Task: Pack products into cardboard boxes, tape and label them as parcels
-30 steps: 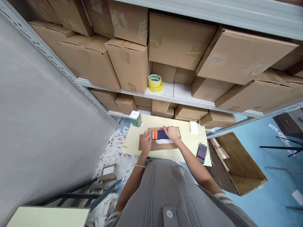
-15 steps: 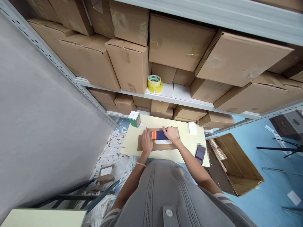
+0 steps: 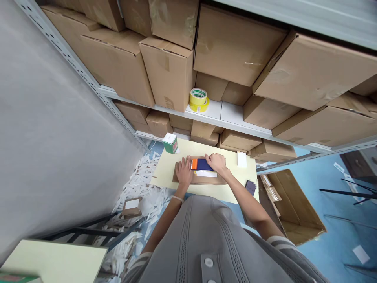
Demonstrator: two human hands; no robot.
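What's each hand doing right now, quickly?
Left hand: open, lying flat on the cardboard sheet, holding nothing.
Right hand: open, resting on the navy-and-orange packet, no clear grip.

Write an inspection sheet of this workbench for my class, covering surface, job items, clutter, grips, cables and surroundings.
Surface: pale yellow board.
Job items: dark blue and orange packet on flat cardboard.
Clutter: phone, white card, green-and-white box on the board.
Grips: bare left hand on the cardboard; bare right hand on the packet.
Cables: nothing seen.
Surroundings: shelved cartons, tape rolls, paper scraps on the floor, open carton.
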